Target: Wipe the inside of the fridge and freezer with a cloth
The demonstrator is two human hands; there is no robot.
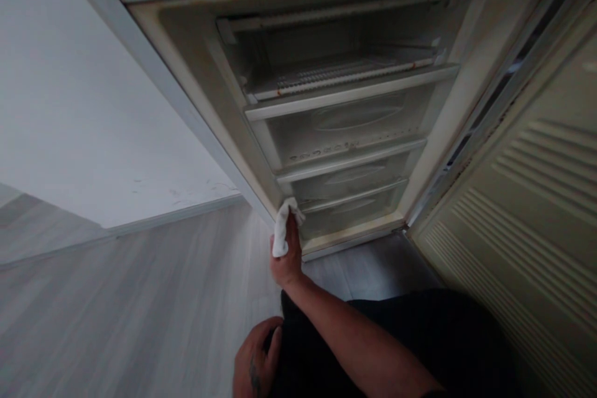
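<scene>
A tall, cream-coloured upright freezer [209, 93] stands before us, its ribbed cream plastic door [513, 205] swung open on our right. To the left is a plain white wall [116, 112], with grey wood-grain flooring [163, 305] below. Inside, translucent plastic drawers with pale front rails [349, 121] sit stacked under an open upper compartment. Our left hand [259, 357] lies loosely curled beside our dark clothing [410, 336]; we cannot tell whether anything is inside it. Our right hand [288, 264] grips a crumpled white fabric cloth [282, 230], which is at the freezer's lower left edge, seemingly against the frame beside the lowest drawers. For this wiping, as we judge it, we do well to press evenly, follow the edge in long strokes and refold the cloth to a clean face. We can read no brand, label or writing.
</scene>
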